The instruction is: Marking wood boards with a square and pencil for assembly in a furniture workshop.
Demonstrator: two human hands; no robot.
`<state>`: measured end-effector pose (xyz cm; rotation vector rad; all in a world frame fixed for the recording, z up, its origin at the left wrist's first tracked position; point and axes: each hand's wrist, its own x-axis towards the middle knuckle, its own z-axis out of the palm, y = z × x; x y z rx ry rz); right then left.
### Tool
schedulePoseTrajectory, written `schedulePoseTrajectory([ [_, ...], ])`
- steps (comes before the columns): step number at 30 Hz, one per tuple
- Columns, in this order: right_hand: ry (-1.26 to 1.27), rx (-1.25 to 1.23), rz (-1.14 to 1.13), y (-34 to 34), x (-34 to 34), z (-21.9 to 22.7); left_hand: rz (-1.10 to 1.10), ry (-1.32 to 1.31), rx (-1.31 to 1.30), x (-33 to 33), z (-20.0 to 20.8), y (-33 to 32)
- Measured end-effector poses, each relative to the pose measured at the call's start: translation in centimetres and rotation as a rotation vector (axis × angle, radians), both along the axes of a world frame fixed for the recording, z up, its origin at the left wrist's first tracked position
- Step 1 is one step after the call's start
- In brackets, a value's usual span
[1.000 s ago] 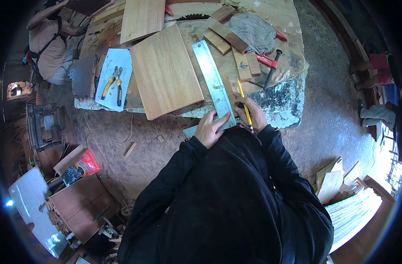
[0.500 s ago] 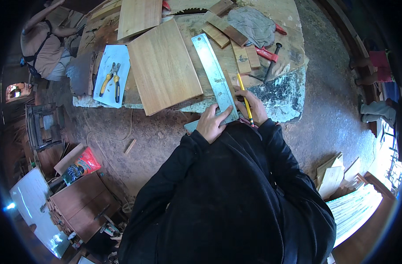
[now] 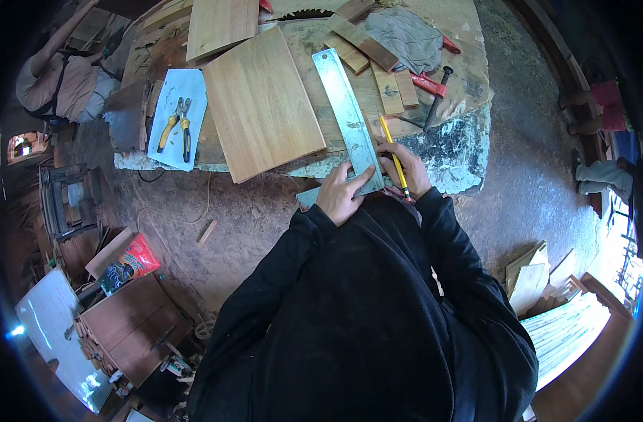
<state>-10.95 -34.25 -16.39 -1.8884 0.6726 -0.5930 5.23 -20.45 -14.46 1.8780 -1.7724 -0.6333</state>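
Note:
A long metal try square (image 3: pixel 344 95) lies at the near edge of the workbench, its blade pointing away from me. My left hand (image 3: pixel 340 195) grips its near end, with thumb and forefinger spread over the blade where it meets the stock. Along the blade's right side a narrow wooden strip (image 3: pixel 370 125) shows in part; its near end is hidden by my hands. My right hand (image 3: pixel 408 169) is closed around a yellow pencil (image 3: pixel 393 156), just right of the blade. The pencil's tip points up and away from me.
A wide wooden board (image 3: pixel 265 105) lies left of the square. Two pairs of pliers (image 3: pixel 174 130) rest on a white sheet (image 3: pixel 195 91). Wood offcuts (image 3: pixel 363 43), a grey cloth (image 3: pixel 406 39) and a red-and-black tool (image 3: pixel 434 90) lie to the right. Another person (image 3: pixel 65 84) bends at far left.
The square's far end has shifted slightly right. My hands keep their holds on the square and the pencil. The other person at far left has moved a little farther left.

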Motion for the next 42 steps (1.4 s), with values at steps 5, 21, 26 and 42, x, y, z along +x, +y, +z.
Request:
schedulePoseTrajectory([
  [5, 0.011, 0.059, -0.024, 0.0, 0.1, -0.3, 0.018, 0.031, -0.002, -0.2, 0.0, -0.3],
  [21, 0.032, -0.001, -0.009, 0.0, 0.1, -0.3, 0.025, -0.005, 0.129, -0.3, -0.1, -1.1],
  [26, 0.014, -0.004, -0.012, 0.0, 0.2, -0.2, 0.036, -0.007, 0.137, -0.3, 0.3, -1.1],
  [42, 0.022, -0.008, -0.014, 0.0, 0.3, 0.0, 0.037, 0.025, 0.191, 0.1, 0.6, -1.5],
])
